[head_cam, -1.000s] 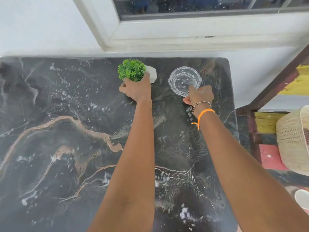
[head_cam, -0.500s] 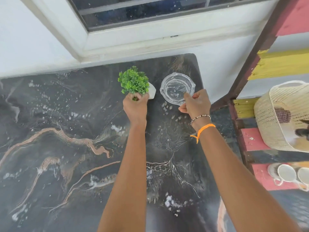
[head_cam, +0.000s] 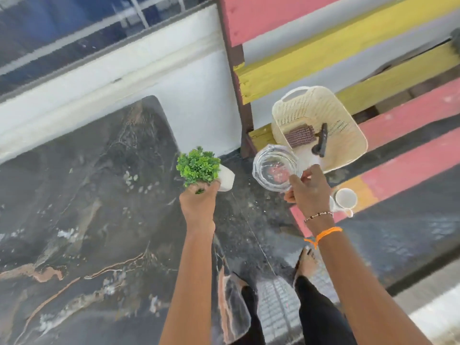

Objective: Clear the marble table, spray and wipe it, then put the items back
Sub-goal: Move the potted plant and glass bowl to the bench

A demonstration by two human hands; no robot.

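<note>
My left hand (head_cam: 198, 204) grips a small green plant in a white pot (head_cam: 199, 168), held in the air past the right edge of the dark marble table (head_cam: 82, 220). My right hand (head_cam: 308, 188) holds a clear glass ashtray (head_cam: 273, 170) by its rim, above the floor and close to a cream basket (head_cam: 321, 125). The marble table fills the left of the view and carries white specks and streaks.
A bench of pink and yellow planks (head_cam: 410, 155) stands on the right. On it sit the cream basket, holding a brown woven piece and a black object, and a white cup (head_cam: 346, 197). A white wall and window sill run behind the table.
Both hands lifted the plant and the ashtray off the table and carried them right, beyond the table's edge toward the bench. The view swung right, bringing the basket and cup into sight.
</note>
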